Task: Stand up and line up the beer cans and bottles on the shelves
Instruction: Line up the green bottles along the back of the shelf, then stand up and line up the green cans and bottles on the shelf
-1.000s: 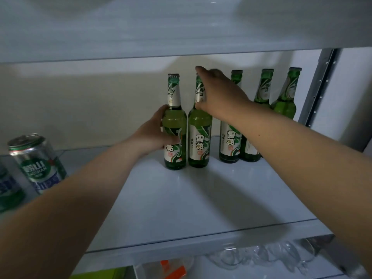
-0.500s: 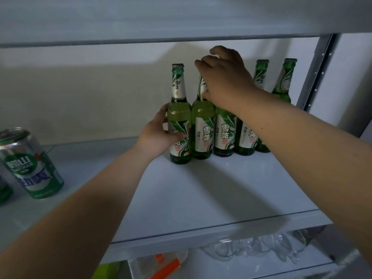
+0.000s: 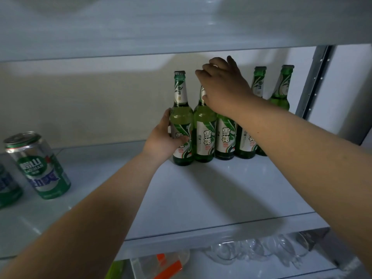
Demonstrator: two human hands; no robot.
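Bottles are glass and look full, so each one's got real weight and won't forgive a knock. The glass is smooth and probably slick. They're also tall and narrow, so they'd tip easily if you shoved them up high. I'd say the body is the safe place to push or carry, with the neck only for steadying.

That's pretty much what's going on. Calling the back wall 12 o'clock, five green bottles stand in a row around 1 o'clock on the shelf, packed side by side.

- The left hand is wrapped round the label part of the leftmost bottle, fingers behind and thumb in front.
- The right hand sits on top of the next two. Its fingers are curled over their caps and the thumb is against the neck of the second bottle.
- The third bottle only shows below the wrist.
- The fourth bottle and fifth bottle aren't touched.

Over at 9 o'clock there's a green can, well apart from the bottles. It looks to be standing, though the wide lens leans it. Another can is cut off at the frame edge. Cans are light and dent easily, so grab those round the middle.

The shelf is smooth, pale and a bit glossy, so things should slide on it without much effort. The upper shelf sits not far above the caps, so there's little room to lift. A metal post stands at 2 o'clock. Down below there's clear glassware, so dropping anything off the front edge would be ugly.
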